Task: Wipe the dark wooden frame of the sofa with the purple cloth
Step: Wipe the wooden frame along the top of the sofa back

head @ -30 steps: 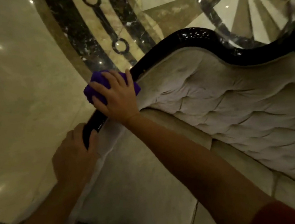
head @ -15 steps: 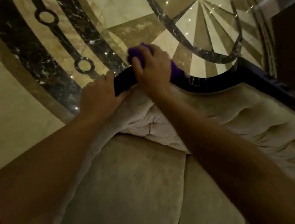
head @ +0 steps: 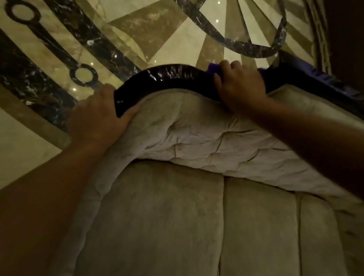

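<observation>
Floor: patterned marble fills the top of the view, from 9 through 12 to 2 o'clock.
Sofa: pale tufted back and seat cushions spread across the centre and down to 6 o'clock.
Dark wooden frame: a glossy curved rail that crests the backrest at 12 o'clock and runs off toward 3 o'clock.
Left hand: at 10 o'clock, wrapped around the rail's near end – thumb on the upholstery, bracing, no cloth in it.
Right hand: at 1 o'clock, clenched over the rail, pressing the cloth onto it.
Purple cloth: bunched under the right hand, only edges showing at the knuckles.
Risk: the wad is small, so fingers could ride onto the gloss and smear it – or the cloth could slip off the far side where the rail dips.
</observation>
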